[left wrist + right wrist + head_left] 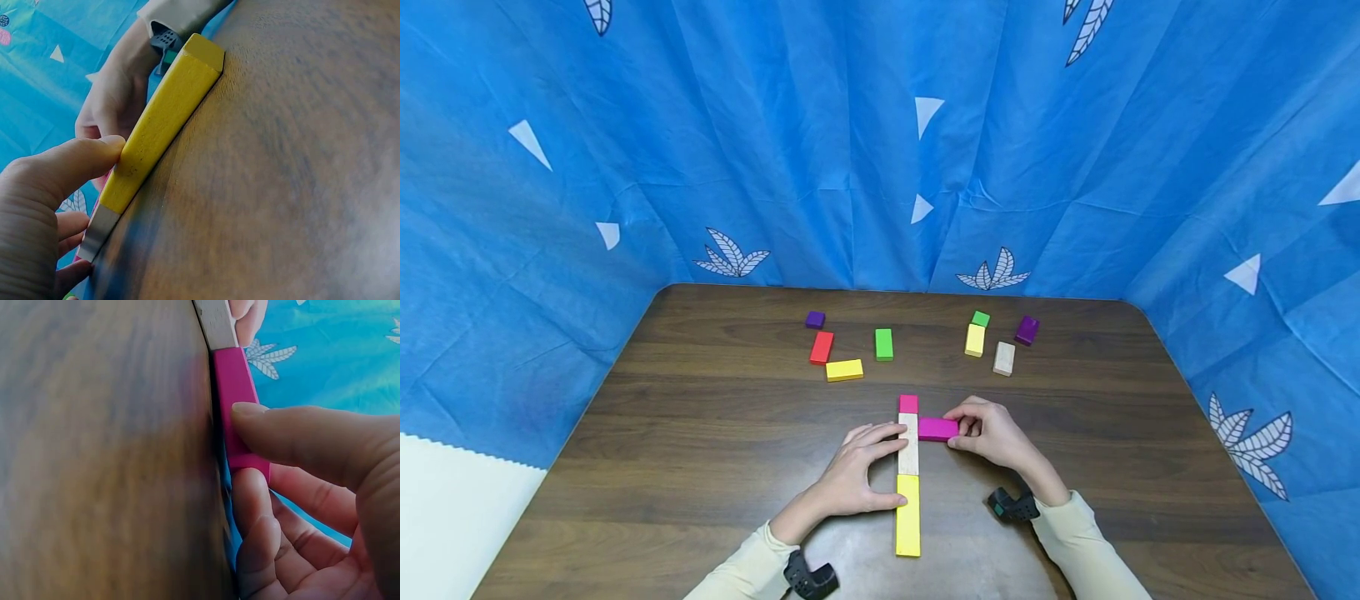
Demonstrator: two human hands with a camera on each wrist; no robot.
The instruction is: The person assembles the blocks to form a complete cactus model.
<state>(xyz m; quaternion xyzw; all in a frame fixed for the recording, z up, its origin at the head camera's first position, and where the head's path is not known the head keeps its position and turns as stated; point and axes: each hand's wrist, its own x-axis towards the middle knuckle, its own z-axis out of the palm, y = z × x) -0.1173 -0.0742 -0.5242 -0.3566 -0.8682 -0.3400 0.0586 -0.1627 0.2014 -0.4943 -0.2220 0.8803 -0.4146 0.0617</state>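
A column of blocks lies on the table: a small pink block (pixel 908 404) at the far end, a pale wooden block (pixel 908 458), then a long yellow block (pixel 908 533). My left hand (pixel 853 477) rests along its left side, fingertips on the wooden block and thumb on the yellow block (pixel 159 119). A magenta block (pixel 936 429) points rightward from the wooden block, its left end against it. My right hand (pixel 992 433) pinches the outer end of this magenta block (pixel 234 381) between thumb and fingers.
Behind the column at the left lie purple (pixel 815 320), red (pixel 822 348), yellow (pixel 845 371) and green (pixel 883 344) blocks. Back right are green (pixel 981 318), yellow (pixel 974 340), wooden (pixel 1003 358) and dark purple (pixel 1027 330) blocks. A blue curtain (pixel 880 167) surrounds the table's back and sides.
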